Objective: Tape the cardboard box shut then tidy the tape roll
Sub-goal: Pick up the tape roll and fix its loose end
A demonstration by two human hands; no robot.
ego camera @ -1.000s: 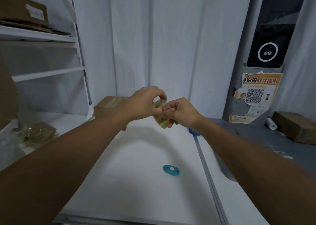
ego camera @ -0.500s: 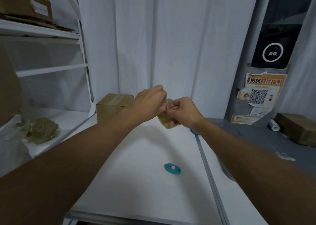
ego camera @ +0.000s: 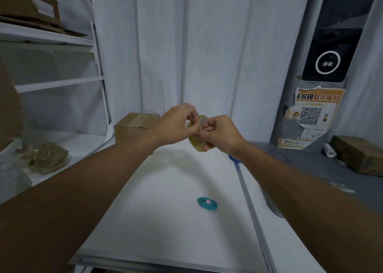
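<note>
While the roll (ego camera: 196, 142) is gripped by the right hand (ego camera: 220, 133) above the bench (ego camera: 165, 189), right of the box (ego camera: 132, 127), its edge is pinched by the left hand (ego camera: 176, 125); the tape end is judged sought; peeling comes next.

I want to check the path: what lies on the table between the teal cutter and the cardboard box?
In the head view, only bare white table lies between the teal cutter and the cardboard box.
</note>
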